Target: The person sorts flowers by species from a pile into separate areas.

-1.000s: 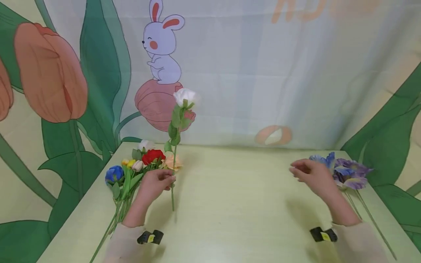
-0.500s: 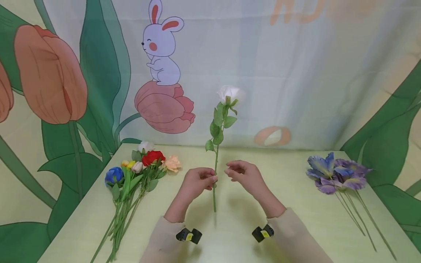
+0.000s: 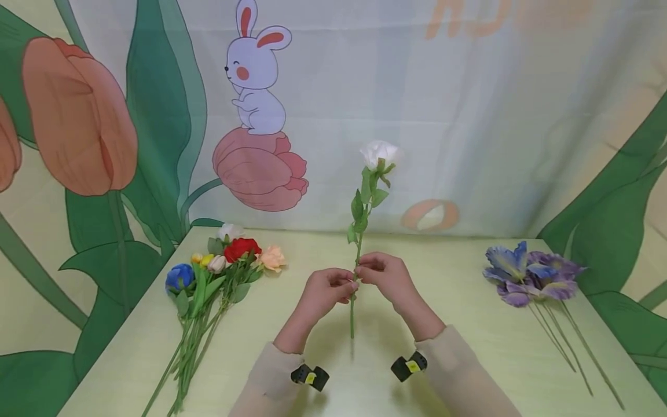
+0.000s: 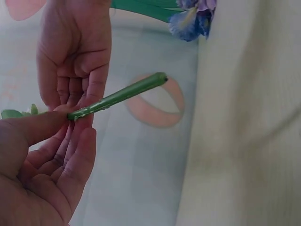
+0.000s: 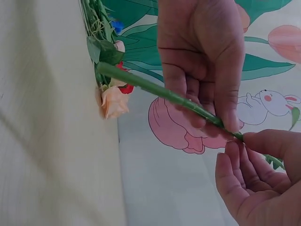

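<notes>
A white artificial rose (image 3: 380, 155) stands nearly upright above the middle of the table, its leafy green stem (image 4: 127, 94) leaning slightly right. My left hand (image 3: 327, 291) pinches the lower stem between thumb and fingers. Just above it, my right hand (image 3: 384, 278) pinches the same stem, as the right wrist view shows with the thumb (image 5: 268, 140) against it. The two hands are close together on the stem. Below them the cut end of the stem hangs free over the tabletop.
On the table's left lies a bunch of artificial flowers, with a red bloom (image 3: 242, 249), a blue one (image 3: 180, 277) and a peach one (image 3: 272, 258). Blue and purple flowers (image 3: 542, 275) lie at the right. A printed curtain (image 3: 339, 87) hangs behind the table (image 3: 438, 301).
My left hand has carried the white rose rightward to the middle. My right hand has come in from the purple flowers at the right and taken hold of the stem.
</notes>
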### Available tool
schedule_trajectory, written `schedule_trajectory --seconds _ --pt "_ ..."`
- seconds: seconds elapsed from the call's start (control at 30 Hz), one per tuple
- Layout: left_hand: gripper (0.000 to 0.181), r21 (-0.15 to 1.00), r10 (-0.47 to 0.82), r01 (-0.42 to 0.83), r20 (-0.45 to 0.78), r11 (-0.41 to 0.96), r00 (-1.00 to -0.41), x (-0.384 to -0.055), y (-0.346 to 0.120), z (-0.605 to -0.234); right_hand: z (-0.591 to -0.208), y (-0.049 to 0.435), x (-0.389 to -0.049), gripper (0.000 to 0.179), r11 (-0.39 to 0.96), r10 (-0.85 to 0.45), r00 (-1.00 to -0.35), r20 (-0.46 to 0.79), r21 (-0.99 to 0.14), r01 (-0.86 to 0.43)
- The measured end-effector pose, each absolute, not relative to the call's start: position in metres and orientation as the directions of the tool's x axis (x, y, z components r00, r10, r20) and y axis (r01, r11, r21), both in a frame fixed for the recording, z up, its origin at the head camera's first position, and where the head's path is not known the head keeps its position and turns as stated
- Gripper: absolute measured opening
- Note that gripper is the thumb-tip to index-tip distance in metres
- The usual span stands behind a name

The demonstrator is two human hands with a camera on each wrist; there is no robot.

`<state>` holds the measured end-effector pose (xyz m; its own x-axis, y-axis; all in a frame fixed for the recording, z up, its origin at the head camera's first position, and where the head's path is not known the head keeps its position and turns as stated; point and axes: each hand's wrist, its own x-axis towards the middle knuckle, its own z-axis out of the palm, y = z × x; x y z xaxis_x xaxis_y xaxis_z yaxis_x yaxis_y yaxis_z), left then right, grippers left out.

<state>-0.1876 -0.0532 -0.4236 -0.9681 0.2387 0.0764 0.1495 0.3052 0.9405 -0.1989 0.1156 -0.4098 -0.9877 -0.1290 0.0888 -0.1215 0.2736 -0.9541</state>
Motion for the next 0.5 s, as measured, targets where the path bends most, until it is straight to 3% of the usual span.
schedule_trajectory --seconds 0.2,0.5 --pt "0.030 0.837 0.310 0.218 0.061 0.502 -0.949 -0.186 -0.067 -0.427 -0.415 0.143 -0.196 0.026 0.296 -0.089 -0.995 0.043 -0.953 -0.067" --pt "0.023 0.555 0.138 0.148 0.060 0.819 -0.989 -0.179 -0.172 -0.433 -0.436 0.225 -0.171 0.028 0.495 -0.124 -0.990 -0.068 -0.869 -0.002"
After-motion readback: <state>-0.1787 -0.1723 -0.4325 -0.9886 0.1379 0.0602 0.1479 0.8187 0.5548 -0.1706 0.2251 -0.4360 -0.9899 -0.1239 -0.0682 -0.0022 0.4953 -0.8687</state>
